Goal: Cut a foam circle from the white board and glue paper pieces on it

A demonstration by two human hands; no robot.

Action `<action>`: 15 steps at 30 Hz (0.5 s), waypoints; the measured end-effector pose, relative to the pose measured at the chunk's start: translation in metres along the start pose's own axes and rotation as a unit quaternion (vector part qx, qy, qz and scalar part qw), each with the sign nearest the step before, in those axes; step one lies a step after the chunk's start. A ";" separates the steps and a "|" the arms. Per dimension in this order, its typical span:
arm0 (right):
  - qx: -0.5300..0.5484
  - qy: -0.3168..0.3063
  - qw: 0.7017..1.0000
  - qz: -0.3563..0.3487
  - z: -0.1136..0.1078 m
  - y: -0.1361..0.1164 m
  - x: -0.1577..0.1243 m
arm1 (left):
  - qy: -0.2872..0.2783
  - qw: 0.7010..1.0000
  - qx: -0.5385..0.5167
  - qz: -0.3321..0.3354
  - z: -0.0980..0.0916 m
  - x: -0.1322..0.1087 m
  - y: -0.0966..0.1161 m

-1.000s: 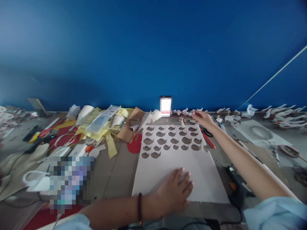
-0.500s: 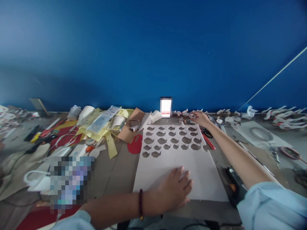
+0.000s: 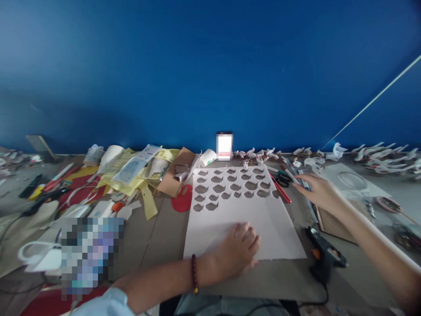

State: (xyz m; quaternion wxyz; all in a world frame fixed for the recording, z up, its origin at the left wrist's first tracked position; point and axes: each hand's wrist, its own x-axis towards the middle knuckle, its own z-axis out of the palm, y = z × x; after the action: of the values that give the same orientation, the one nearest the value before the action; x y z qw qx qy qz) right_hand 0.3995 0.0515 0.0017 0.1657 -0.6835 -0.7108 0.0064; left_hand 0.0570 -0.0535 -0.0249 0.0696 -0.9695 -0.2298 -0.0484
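Note:
A white foam sheet (image 3: 237, 215) with several bird-shaped holes cut in its far half lies on the table in front of me. My left hand (image 3: 238, 252) rests flat on the sheet's near edge, fingers spread and empty. To the right of the sheet my right hand (image 3: 317, 191) hovers over a metal ruler (image 3: 309, 197) and a brown board (image 3: 335, 221). Its fingers are stretched forward and hold nothing. Red-handled scissors (image 3: 279, 182) lie just left of that hand.
A black glue gun (image 3: 324, 256) lies at the sheet's near right corner. White cut-out birds (image 3: 381, 160) line the blue wall. Yellow packaging (image 3: 138, 175), a paper cup (image 3: 208, 157), a red disc (image 3: 182, 202) and cables clutter the left side.
My right hand has drawn back from the cut-outs at the far edge and moved right, over the ruler. The left hand stays on the sheet.

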 end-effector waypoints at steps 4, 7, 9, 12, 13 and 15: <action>-0.056 0.056 0.991 0.105 -0.014 0.043 -0.080 | 0.001 1.000 0.005 -0.001 0.005 0.000 0.002; -0.060 0.102 0.974 0.194 -0.011 0.065 -0.128 | 0.002 1.000 -0.003 -0.008 0.007 0.000 0.002; -0.033 0.107 0.967 0.228 -0.005 0.072 -0.146 | 0.004 1.000 -0.013 -0.010 0.007 -0.001 0.002; 0.016 0.080 0.966 0.244 0.003 0.075 -0.153 | 0.003 1.000 -0.025 -0.011 0.009 -0.002 0.001; 0.021 0.077 0.965 0.249 0.005 0.076 -0.151 | 0.003 1.000 -0.029 -0.011 0.009 -0.003 0.001; 0.007 0.086 0.962 0.258 0.007 0.077 -0.145 | 0.005 0.999 -0.038 -0.013 0.010 -0.003 0.000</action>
State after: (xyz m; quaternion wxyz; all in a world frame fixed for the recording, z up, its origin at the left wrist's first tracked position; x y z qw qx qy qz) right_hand 0.4741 -0.0826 -0.0562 0.2236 -0.8407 -0.4932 -0.0050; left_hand 0.0551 -0.0536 -0.0348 0.0330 -0.9682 -0.2400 -0.0625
